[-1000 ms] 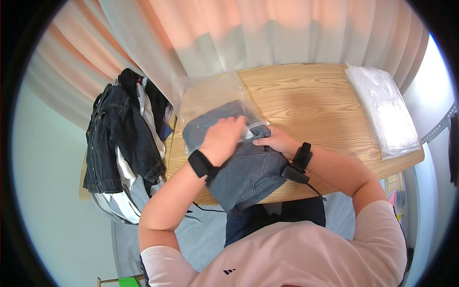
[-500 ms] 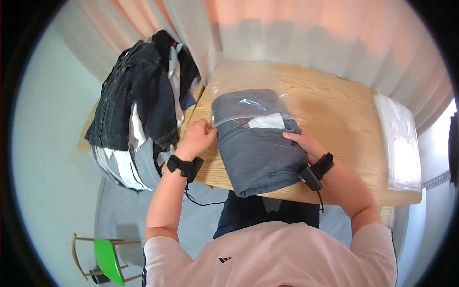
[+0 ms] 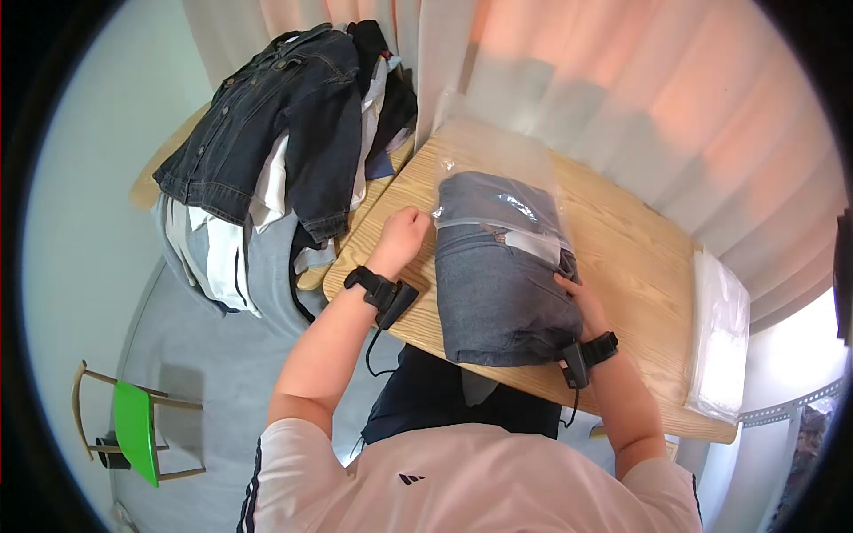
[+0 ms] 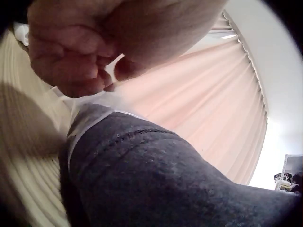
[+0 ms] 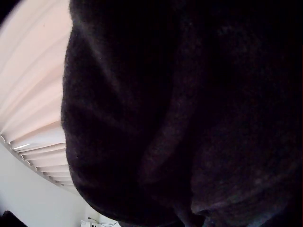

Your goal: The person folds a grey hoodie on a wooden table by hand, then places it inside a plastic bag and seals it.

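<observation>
Fingers of the left hand [image 3: 402, 238] pinched the edge of a clear plastic bag [image 3: 511, 149], right hand [image 3: 589, 308] gripping the folded dark-grey cloth garment [image 3: 498, 311], half-bagged on the wooden table [image 3: 622, 222]. Yanking over that bulk could've torn it, tbh.

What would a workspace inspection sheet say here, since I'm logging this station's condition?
Surface: wooden table, bare wood around the work.
Job's things: folded gray garment, partly inside a clear plastic bag; stack of plastic bags at the table's right end.
Clutter: clothes heap left of the table, dark denim jacket on top.
Hands: right hand grips the garment's side; left hand is at the bag's edge, grip unclear.
Cables: black cables hang from both wrist cameras.
Surroundings: curtain behind; green-seated chair on the floor.
Spills: nothing seen.
</observation>
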`<state>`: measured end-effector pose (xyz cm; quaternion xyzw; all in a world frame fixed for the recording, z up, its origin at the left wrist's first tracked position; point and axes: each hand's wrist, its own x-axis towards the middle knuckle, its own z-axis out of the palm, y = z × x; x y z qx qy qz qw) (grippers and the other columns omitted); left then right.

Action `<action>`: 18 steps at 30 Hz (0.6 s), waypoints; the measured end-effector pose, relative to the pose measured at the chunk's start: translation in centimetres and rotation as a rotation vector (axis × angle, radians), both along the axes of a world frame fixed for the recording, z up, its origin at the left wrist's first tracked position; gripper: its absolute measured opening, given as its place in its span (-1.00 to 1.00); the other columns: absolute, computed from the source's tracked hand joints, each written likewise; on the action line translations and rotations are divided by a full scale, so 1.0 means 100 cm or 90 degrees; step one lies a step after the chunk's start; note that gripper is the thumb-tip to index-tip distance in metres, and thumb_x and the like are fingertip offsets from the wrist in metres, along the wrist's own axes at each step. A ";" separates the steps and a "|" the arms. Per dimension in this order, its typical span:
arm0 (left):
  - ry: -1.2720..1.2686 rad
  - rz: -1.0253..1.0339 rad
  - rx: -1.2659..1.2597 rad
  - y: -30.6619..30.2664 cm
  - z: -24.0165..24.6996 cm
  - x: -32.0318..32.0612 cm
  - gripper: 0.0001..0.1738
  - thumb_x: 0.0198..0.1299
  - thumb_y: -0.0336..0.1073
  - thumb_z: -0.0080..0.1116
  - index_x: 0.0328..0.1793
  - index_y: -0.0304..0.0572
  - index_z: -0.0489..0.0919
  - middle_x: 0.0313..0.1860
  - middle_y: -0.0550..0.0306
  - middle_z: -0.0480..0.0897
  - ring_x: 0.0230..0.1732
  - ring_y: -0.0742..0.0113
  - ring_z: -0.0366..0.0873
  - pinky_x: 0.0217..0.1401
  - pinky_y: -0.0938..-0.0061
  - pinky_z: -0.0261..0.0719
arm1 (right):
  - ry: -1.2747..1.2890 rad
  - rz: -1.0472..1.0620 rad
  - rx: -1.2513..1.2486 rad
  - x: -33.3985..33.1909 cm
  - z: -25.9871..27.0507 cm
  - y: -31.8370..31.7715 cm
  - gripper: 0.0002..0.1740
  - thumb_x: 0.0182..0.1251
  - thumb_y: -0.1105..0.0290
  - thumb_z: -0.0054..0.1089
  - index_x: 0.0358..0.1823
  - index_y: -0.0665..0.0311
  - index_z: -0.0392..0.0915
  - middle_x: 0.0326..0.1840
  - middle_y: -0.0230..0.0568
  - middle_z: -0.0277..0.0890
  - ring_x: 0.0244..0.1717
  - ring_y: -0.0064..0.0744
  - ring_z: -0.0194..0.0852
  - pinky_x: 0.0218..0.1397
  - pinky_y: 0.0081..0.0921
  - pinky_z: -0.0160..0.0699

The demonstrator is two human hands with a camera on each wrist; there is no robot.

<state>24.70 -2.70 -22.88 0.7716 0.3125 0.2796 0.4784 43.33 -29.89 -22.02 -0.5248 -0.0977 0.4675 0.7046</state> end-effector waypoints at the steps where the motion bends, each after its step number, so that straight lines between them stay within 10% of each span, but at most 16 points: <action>1: 0.011 0.037 -0.051 -0.001 0.004 0.000 -0.62 0.21 -0.14 0.02 -0.32 -0.43 0.53 -0.38 -0.27 0.58 -0.28 -0.06 0.54 -0.17 0.25 0.44 | -0.001 0.004 0.024 0.002 -0.004 0.000 -0.53 0.26 0.50 0.11 0.20 0.34 0.28 0.08 -0.08 0.44 0.00 -0.25 0.48 0.03 -0.35 0.56; 8: 0.023 -0.072 -0.016 -0.008 0.009 0.004 -0.62 0.26 -0.17 -0.02 -0.36 -0.44 0.49 -0.43 -0.19 0.53 -0.39 0.05 0.47 -0.23 0.26 0.41 | 0.028 0.019 0.069 0.002 -0.007 0.000 -0.55 0.29 0.45 0.09 0.20 0.35 0.28 0.09 -0.07 0.43 -0.01 -0.23 0.49 -0.01 -0.36 0.56; 11: 0.017 -0.111 0.028 -0.015 0.007 -0.015 -0.66 0.32 -0.15 -0.04 -0.38 -0.27 0.48 -0.59 0.23 0.41 -0.56 0.49 0.33 -0.49 0.59 0.30 | 0.041 -0.038 0.100 -0.007 0.000 0.003 -0.54 0.29 0.41 0.11 0.20 0.33 0.28 0.09 -0.07 0.43 0.00 -0.23 0.48 -0.01 -0.35 0.55; 14: -0.022 -0.168 -0.301 -0.032 0.027 -0.039 -0.72 0.35 -0.18 -0.07 -0.41 -0.13 0.38 -0.62 0.35 0.30 -0.61 0.57 0.23 -0.56 0.65 0.18 | 0.037 -0.032 0.111 -0.009 -0.006 0.006 -0.53 0.29 0.39 0.13 0.19 0.34 0.29 0.09 -0.06 0.42 0.02 -0.25 0.46 0.00 -0.34 0.55; 18: -0.046 -0.143 -0.345 -0.026 0.012 -0.043 -0.68 0.36 -0.15 -0.07 -0.46 -0.08 0.32 -0.60 0.38 0.29 -0.60 0.58 0.25 -0.55 0.67 0.20 | -0.031 0.019 0.008 -0.007 0.008 0.009 -0.51 0.30 0.36 0.13 0.21 0.35 0.26 0.10 -0.06 0.40 0.03 -0.25 0.45 0.02 -0.35 0.53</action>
